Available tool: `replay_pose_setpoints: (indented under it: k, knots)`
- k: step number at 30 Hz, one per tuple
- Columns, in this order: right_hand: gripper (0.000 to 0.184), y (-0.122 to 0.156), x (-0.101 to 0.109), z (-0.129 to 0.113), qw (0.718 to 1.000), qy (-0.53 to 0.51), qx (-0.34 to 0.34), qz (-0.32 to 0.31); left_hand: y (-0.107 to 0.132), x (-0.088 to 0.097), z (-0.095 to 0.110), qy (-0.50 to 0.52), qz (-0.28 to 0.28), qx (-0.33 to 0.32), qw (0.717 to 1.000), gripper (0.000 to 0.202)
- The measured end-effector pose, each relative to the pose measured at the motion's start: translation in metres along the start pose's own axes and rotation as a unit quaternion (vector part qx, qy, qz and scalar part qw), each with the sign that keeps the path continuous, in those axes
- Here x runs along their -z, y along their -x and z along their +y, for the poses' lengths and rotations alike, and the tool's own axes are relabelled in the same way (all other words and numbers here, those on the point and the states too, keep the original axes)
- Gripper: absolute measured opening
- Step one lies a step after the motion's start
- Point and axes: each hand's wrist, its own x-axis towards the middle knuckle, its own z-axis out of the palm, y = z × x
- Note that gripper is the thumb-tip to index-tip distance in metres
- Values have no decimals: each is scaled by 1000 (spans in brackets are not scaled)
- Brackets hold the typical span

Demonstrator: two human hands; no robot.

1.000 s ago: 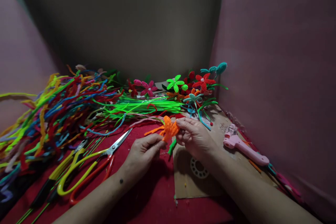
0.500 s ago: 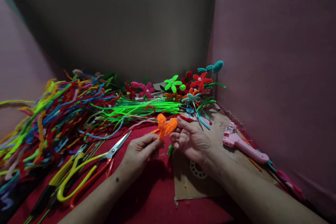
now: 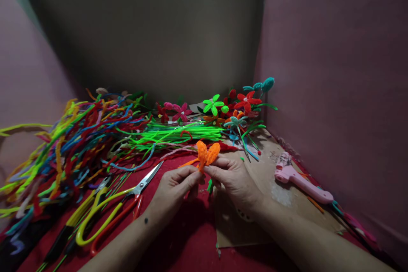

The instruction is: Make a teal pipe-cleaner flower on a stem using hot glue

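My left hand [image 3: 174, 189] and my right hand [image 3: 234, 180] meet over the red cloth [image 3: 178, 242], both pinching the base of an orange pipe-cleaner flower [image 3: 205, 154]. Two looped orange petals stand up above my fingertips, and a loose orange tail trails off to the left. Something green pokes out under my right hand. Yellow-handled scissors [image 3: 108, 208] lie just left of my left wrist, blades pointing toward my hands.
A big heap of mixed pipe cleaners [image 3: 60, 148] covers the left. Neon green stems [image 3: 178, 132] and finished flowers [image 3: 229, 108] lie at the back. A pink glue gun [image 3: 299, 180] rests on brown cardboard [image 3: 270, 170] at the right. Black-and-yellow pliers [image 3: 68, 229] sit by the scissors.
My right hand has turned and come in closer to the left one, pinching the flower's base. The orange piece now stands upright with two petals spread, no longer bunched.
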Motion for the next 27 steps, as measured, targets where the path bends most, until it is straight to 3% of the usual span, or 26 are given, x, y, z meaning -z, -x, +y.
replay_pose_setpoints:
  k: [9, 14, 17, 20, 27]
  knots:
    - [13, 1, 0, -1, 999, 30, 8, -35, -1, 0, -3, -7, -9, -5, 1000, 30]
    - [11, 3, -1, -3, 998, 45, 38, -16, -1, 0, -2, 10, -12, -2, 1000, 29]
    - [11, 4, -2, -5, 994, 82, 73, -8, -1, 3, 2, 36, 20, -8, 999, 17]
    - [18, 6, -3, -4, 989, 118, 87, -13, 0, 8, 9, 81, 57, -27, 995, 31]
    - [17, 12, -4, 5, 968, 232, 75, -59, 6, 11, 14, 170, 31, 15, 985, 21]
